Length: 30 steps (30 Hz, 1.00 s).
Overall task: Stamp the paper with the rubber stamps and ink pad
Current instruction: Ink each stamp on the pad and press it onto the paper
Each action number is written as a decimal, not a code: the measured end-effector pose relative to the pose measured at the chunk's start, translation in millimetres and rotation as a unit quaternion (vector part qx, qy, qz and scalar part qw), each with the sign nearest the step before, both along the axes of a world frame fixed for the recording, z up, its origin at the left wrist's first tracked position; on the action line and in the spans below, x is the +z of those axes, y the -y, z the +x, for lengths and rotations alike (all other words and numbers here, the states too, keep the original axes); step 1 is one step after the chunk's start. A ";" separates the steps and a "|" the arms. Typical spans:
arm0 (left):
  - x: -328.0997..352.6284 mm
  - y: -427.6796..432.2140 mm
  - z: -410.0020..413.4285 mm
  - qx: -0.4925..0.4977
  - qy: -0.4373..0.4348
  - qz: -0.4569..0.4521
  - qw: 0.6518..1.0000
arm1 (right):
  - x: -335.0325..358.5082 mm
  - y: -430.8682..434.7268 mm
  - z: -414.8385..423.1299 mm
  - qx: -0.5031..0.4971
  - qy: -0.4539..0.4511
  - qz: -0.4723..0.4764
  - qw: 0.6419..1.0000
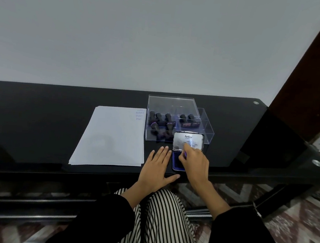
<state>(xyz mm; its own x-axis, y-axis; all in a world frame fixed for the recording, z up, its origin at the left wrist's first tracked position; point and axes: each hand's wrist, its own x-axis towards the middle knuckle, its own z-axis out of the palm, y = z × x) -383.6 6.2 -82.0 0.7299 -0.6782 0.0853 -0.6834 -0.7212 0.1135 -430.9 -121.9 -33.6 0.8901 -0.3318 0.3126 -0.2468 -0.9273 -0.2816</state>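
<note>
Black glass counter (39,120). Left hand (158,165) lies flat, fingers spread, just beside the open Artline ink pad (175,162). Right hand (194,163) pinches a rubber stamp (185,154), mostly hidden, down on the blue pad. Pad's lid (188,141) stands upright. Paper stack (113,136) to the left carries blue prints (139,114) at its far right corner. Clear box (176,107) behind holds more stamps (161,119).

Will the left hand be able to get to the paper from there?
Probably yes. The left hand lies flat on the table right beside the paper, with nothing between them.
</note>
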 end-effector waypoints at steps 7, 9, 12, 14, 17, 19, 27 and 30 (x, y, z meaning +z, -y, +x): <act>1.8 -0.7 -1.3 0.002 -0.001 -0.005 1.000 | 13.9 7.0 22.1 -0.006 -0.079 0.008 0.997; 2.4 -0.7 -1.4 0.001 -0.002 -0.003 1.000 | 15.2 7.9 23.2 -0.004 -0.087 0.016 0.996; 2.8 -0.8 -1.8 -0.001 -0.002 0.000 1.000 | 14.2 7.5 20.4 -0.004 -0.083 0.010 0.997; 2.8 -1.1 -1.7 -0.002 -0.004 -0.003 1.000 | 12.3 6.5 17.7 -0.002 -0.075 0.001 0.997; 2.2 -1.0 -1.6 -0.003 -0.007 -0.002 1.000 | 11.2 6.2 15.7 -0.002 -0.069 -0.004 0.998; 1.9 -1.1 -1.2 -0.002 -0.009 -0.003 1.000 | 10.4 5.8 15.7 -0.003 -0.067 -0.004 0.998; 1.9 -0.8 -0.7 -0.002 -0.017 -0.007 1.000 | 12.0 4.2 14.1 -0.008 -0.073 -0.005 0.997; 1.8 -0.5 -0.6 -0.005 -0.019 -0.004 1.000 | 15.4 5.8 16.8 -0.007 -0.078 0.000 0.997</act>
<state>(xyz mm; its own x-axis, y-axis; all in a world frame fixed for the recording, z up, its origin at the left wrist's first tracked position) -384.1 6.7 -80.2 0.7264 -0.6844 0.0632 -0.6851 -0.7137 0.1461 -414.1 -127.7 -18.2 0.9235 -0.3438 0.1698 -0.2999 -0.9235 -0.2390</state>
